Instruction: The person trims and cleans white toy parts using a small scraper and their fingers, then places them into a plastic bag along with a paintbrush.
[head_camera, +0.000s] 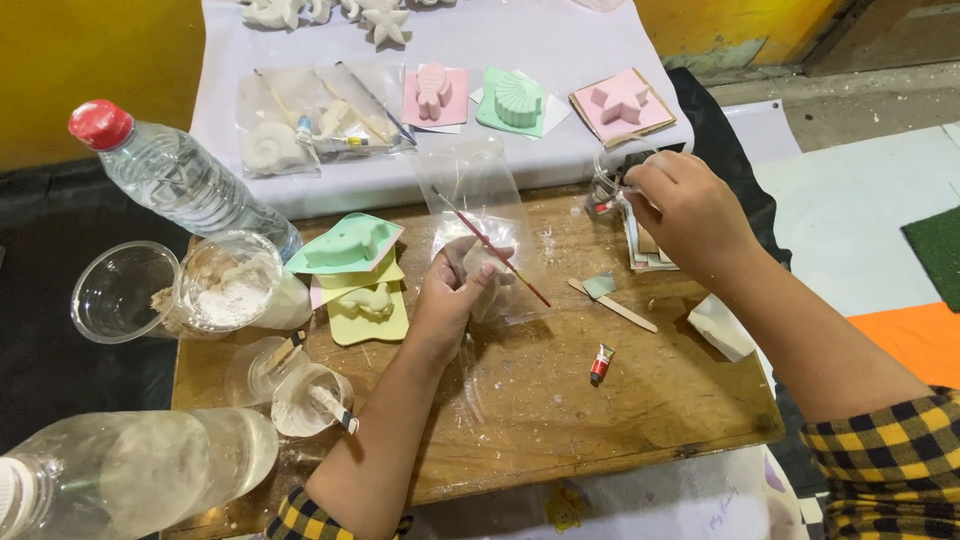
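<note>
Two bare hands at work over the worn wooden worktop (520, 400). Left hand (450, 295), near the worktop's middle, has fingers curled and pressed around a small white plaster figure (478, 262) inside a clear plastic sleeve (480, 200), also pinching a thin red-handled paintbrush (495, 250). Brush long axis runs diagonally: upper end toward the far left, lower end toward the near right edge. Judgement: steady the figure with the palm, keep the brush clear of the sleeve. Right hand (685, 210), toward the far right edge, fingers closed in a pinch on a small clear plastic cup (620, 165). Small red paint tube (600, 362) lies nearer, untouched.
</note>
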